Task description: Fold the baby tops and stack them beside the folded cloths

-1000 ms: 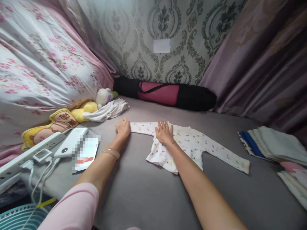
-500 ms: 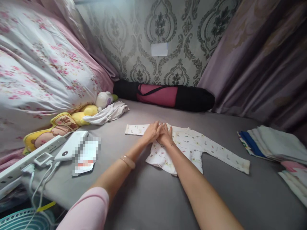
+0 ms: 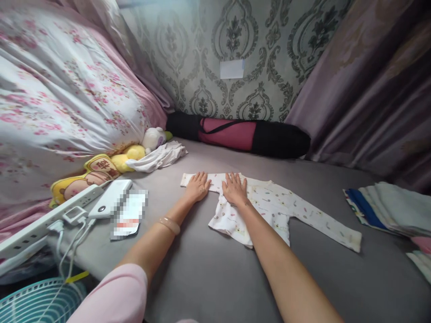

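Note:
A small white long-sleeved top [image 3: 266,206] with a scattered print lies spread on the grey sheet [image 3: 202,269]. Its right sleeve stretches out towards the lower right, and the other sleeve points left. My left hand [image 3: 198,186] lies flat on the left sleeve, fingers stretched out. On the shoulder area of the top, my right hand [image 3: 235,188] rests palm down with its fingers spread. Neither hand grips the cloth.
Folded cloths [image 3: 387,208] are stacked at the right. A crumpled pale cloth [image 3: 160,157] lies by plush toys [image 3: 131,154]. To the left are a power strip [image 3: 47,224], a white power bank [image 3: 112,197] and a blurred phone [image 3: 129,215]. A black-and-pink bag [image 3: 229,134] lies along the wall.
My left hand has slid left along the sleeve, away from my right hand, which stays on the shoulder area. The view has shifted slightly left.

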Demonstrator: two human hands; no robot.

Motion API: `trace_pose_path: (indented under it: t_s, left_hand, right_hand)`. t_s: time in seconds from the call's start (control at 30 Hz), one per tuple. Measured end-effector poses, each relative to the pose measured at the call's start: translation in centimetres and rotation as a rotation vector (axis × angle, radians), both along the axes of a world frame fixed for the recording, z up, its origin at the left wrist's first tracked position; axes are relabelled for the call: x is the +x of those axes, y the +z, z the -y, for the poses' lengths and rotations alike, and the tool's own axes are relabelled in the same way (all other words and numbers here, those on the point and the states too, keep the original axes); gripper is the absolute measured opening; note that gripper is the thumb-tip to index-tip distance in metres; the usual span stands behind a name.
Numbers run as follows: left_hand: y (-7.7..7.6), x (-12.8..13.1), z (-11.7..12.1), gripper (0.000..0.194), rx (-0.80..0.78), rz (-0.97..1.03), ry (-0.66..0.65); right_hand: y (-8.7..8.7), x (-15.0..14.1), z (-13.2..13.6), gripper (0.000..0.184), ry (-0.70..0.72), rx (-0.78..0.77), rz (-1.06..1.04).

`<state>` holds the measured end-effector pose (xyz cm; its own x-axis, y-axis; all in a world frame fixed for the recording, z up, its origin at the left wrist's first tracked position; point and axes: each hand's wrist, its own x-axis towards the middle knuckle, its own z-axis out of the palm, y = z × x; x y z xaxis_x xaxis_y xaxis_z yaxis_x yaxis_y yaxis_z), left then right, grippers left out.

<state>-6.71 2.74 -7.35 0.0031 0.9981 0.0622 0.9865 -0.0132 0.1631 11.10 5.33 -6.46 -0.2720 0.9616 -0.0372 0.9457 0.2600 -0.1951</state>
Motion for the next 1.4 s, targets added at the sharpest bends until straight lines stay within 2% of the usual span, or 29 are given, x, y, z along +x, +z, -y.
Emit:
trace_pose_path:
  t_s: [0.23,0.47,0.57,0.63,0.7,0.77,0.83,0.9,1.0,1.07,1.17,1.23,1.4]
  left_hand:
    - [0.5,-4.4,0.1,0.062,-0.043,-0.041,0.094]
    - [0.0,-6.9,-0.2,0.060,-0.031,-0.030,-0.050]
    - [-0.1,-6.6,0.2,0.061,0.060,-0.075,-0.002]
    - [0.5,-5.8,0.9,0.061,0.154,-0.111,0.034]
    - [1.4,-4.8,1.9,0.061,0.222,-0.104,0.063]
    - [2.5,-4.0,3.1,0.056,0.229,-0.030,0.090]
    - [3.5,-3.4,4.5,0.047,0.150,0.128,0.079]
    - [4.0,-2.9,6.1,0.042,0.007,0.338,0.025]
    - [4.1,-2.0,8.7,0.047,-0.178,0.593,-0.045]
    - [3.8,-1.2,10.3,0.052,-0.255,0.678,-0.074]
    - [3.5,0.0,12.1,0.057,-0.320,0.720,-0.134]
    - [3.3,0.7,12.8,0.057,-0.319,0.709,-0.158]
    - [2.9,2.2,13.5,0.047,-0.204,0.635,-0.132]
  right_hand:
    - [0.2,0.0,-0.1,0.061,0.004,-0.015,0.005]
    - [0.0,0.0,0.2,0.060,-0.001,-0.015,-0.047]
    - [0.7,0.2,0.0,0.060,0.027,-0.072,-0.105]
    - [1.7,0.9,-0.2,0.060,0.050,-0.133,-0.191]
    - [2.9,2.6,-0.2,0.058,0.039,-0.142,-0.315]
    - [4.2,5.3,0.5,0.055,0.010,-0.060,-0.439]
    - [5.2,9.0,1.9,0.050,-0.015,-0.001,-0.547]
    - [5.8,13.1,4.2,0.043,-0.082,-0.034,-0.617]
    - [5.8,18.6,8.6,0.030,-0.171,-0.134,-0.670]
    - [5.4,20.8,11.8,0.024,-0.199,-0.190,-0.652]
    - [4.7,21.8,15.9,0.023,-0.191,-0.263,-0.587]
    - [4.3,21.4,18.0,0.022,-0.172,-0.232,-0.476]
    - [3.4,19.8,20.0,0.027,-0.152,-0.071,-0.218]
